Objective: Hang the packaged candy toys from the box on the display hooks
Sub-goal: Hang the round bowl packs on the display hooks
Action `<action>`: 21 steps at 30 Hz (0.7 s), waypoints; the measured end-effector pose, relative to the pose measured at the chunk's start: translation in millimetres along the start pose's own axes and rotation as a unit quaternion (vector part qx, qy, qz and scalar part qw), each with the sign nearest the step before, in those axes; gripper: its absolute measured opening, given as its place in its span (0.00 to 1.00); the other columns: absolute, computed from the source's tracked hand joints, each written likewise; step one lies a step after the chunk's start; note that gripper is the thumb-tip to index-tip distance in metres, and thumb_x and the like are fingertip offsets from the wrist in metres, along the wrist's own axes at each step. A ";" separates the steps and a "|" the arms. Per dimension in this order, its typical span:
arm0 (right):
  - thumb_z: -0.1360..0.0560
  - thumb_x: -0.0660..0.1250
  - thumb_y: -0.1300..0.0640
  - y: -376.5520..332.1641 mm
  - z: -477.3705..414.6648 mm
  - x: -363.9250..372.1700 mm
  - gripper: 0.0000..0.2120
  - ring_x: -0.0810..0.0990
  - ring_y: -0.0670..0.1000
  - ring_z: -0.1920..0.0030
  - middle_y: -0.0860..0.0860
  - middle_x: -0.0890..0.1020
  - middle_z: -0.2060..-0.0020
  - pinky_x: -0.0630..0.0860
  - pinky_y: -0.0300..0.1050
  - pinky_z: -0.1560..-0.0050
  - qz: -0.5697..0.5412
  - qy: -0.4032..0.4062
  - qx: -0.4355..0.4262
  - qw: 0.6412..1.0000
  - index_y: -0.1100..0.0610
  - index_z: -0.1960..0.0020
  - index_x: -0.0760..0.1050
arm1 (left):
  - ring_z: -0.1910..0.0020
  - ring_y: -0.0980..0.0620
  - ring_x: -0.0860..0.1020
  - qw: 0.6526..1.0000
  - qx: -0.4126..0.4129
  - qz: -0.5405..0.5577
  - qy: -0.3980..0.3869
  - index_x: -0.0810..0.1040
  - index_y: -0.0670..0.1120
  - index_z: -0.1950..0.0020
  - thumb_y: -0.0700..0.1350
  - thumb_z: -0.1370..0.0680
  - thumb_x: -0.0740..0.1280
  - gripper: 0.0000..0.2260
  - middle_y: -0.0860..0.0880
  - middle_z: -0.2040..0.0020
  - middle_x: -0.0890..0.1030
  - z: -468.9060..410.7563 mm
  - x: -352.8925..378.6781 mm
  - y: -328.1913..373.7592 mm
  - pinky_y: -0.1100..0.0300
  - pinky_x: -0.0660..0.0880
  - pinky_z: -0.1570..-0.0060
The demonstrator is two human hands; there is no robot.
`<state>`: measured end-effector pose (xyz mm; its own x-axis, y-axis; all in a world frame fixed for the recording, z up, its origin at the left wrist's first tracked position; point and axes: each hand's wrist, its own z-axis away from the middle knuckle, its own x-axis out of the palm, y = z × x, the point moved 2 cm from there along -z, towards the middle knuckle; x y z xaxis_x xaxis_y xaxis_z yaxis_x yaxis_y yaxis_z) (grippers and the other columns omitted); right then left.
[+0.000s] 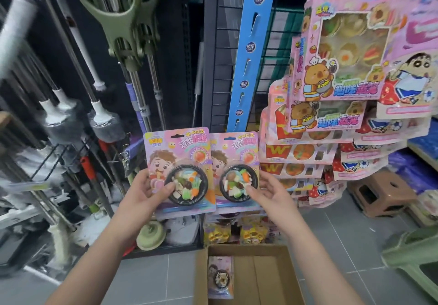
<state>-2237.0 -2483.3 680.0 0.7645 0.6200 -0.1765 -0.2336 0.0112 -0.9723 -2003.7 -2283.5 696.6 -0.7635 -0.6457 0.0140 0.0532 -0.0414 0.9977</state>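
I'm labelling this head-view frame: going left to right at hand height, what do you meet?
Mops and dusters → left hand → left candy pack → right candy pack → right hand → brown stool.

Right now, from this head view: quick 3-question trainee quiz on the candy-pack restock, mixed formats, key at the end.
1. True or false: the left hand and the right hand each hold a candy pack upright, side by side.
2. How many candy packs lie in the cardboard box on the floor?
A) none
B) one
C) three
3. Fill in: the left pack overlaps the ______ edge of the right pack.

Key:
1. True
2. B: a single pack lies at the box's left side.
3. left
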 end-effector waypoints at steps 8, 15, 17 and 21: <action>0.22 0.72 0.53 -15.0 -23.7 -2.0 0.17 0.82 0.35 0.47 0.41 0.82 0.44 0.78 0.37 0.44 -0.046 0.007 -0.025 0.999 0.36 0.40 0.73 | 0.49 0.55 0.85 1.000 0.004 0.002 0.020 0.75 0.49 0.36 0.43 0.22 0.71 0.16 0.51 0.44 0.86 0.8 8.5 10.1 0.62 0.81 0.55; 0.22 0.72 0.54 -19.8 -33.6 -3.4 0.21 0.82 0.33 0.49 0.41 0.83 0.44 0.78 0.29 0.55 -0.068 0.038 -0.033 0.996 0.44 0.32 0.72 | 0.47 0.56 0.85 1.000 0.005 -0.011 0.011 0.75 0.50 0.36 0.47 0.26 0.72 0.19 0.52 0.45 0.86 2.8 16.7 8.5 0.61 0.81 0.53; 0.22 0.72 0.54 -17.4 -34.6 -3.4 0.20 0.82 0.33 0.49 0.40 0.83 0.44 0.79 0.31 0.52 -0.068 0.041 -0.029 0.996 0.43 0.32 0.73 | 0.48 0.56 0.85 1.000 0.005 -0.013 0.009 0.75 0.50 0.36 0.47 0.26 0.72 0.19 0.52 0.44 0.86 3.4 18.4 8.0 0.60 0.81 0.52; 0.22 0.72 0.48 -9.5 -37.5 -3.5 0.20 0.81 0.39 0.41 0.40 0.82 0.40 0.78 0.46 0.36 -0.041 0.034 -0.016 0.998 0.41 0.32 0.75 | 0.46 0.54 0.85 1.000 -0.005 -0.012 0.008 0.75 0.48 0.35 0.47 0.25 0.72 0.19 0.50 0.44 0.86 4.9 19.6 5.1 0.55 0.79 0.46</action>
<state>-2214.9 -2515.0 684.1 0.8200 0.5627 -0.1044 -0.1490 0.0339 -0.9882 -2021.5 -2292.6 702.3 -0.7544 -0.6563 -0.0119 0.0407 -0.0649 0.9971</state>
